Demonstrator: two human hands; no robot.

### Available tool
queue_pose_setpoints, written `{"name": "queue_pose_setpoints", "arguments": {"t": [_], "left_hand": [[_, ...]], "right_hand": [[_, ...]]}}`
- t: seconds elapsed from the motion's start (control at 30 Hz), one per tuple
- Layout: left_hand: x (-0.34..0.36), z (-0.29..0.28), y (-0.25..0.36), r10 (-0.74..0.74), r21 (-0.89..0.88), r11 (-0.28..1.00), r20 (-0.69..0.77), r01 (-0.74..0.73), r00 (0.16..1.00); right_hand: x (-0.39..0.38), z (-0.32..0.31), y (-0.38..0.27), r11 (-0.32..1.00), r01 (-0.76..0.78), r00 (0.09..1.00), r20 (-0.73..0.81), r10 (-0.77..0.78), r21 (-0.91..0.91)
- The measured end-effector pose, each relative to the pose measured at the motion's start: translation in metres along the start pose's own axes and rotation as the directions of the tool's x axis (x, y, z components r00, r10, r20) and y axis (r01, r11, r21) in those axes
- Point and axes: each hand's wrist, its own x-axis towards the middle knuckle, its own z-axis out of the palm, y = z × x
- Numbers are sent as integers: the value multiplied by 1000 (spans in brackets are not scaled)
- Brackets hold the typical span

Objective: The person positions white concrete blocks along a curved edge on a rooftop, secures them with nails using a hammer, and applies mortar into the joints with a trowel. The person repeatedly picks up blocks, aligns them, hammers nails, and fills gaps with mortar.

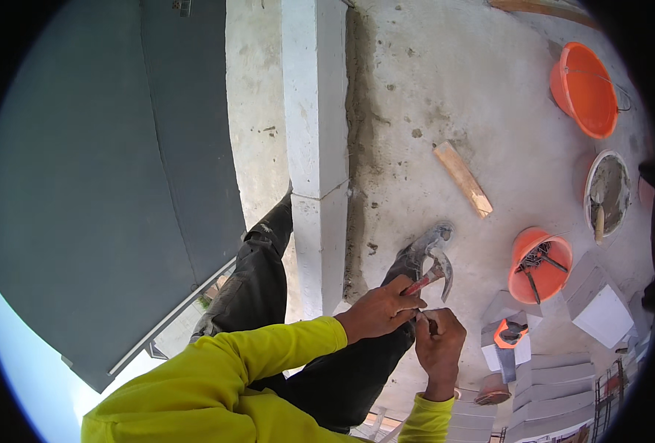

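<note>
My left hand (383,310), at lower centre, is closed around a claw hammer with a red handle (423,282); its metal head lies above my fingers, over my right boot. Just to the right and lower, my right hand (438,347) is pinched at a small dark item by my left fingertips, too small to make out. Both yellow sleeves (268,351) reach in from below. My dark-trousered legs straddle a pale concrete ledge (312,111), with a rough mortar seam along its right side.
On the concrete floor (386,148) lie a wooden offcut (460,177), an orange bucket (593,88), a mortar bucket with trowel (608,184), an orange bucket with nails and tools (527,288), grey blocks (601,317) and an orange-handled saw (506,365). A dark surface (98,184) fills the left.
</note>
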Motion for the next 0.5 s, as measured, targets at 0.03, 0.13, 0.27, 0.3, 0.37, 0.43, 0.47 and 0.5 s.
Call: {"name": "queue_pose_setpoints", "arguments": {"t": [0.03,0.13,0.27,0.3,0.37,0.43,0.47,0.5], "left_hand": [[-7,-9,-2,-27,17,1000,40,26,999],[-31,-45,-12,-32,-6,999,29,33,999],[-53,-94,-18,-111,-287,956,-168,59,980],[-55,-104,-17,-108,-332,943,-244,21,964],[-54,-121,-15,-176,-443,897,-335,10,926],[-52,-135,-12,-133,-496,863,-412,-99,902],[-51,-142,-11,-144,-589,797,-402,-135,904],[-50,-149,-11,-150,-668,724,-395,-172,906]], "right_hand": [[-1,9,-15,1000,-7,1000,-31,7,1],[-9,44,-53,997,-75,992,-104,78,35],[-30,112,-108,838,-153,937,-194,291,523],[-33,127,-120,839,-188,947,-131,292,510],[-38,164,-145,704,-243,952,26,304,667],[-28,192,-159,758,-132,975,-55,216,638],[-23,197,-162,780,-81,981,-88,171,621],[-17,197,-164,760,-111,983,-40,178,640]]}}
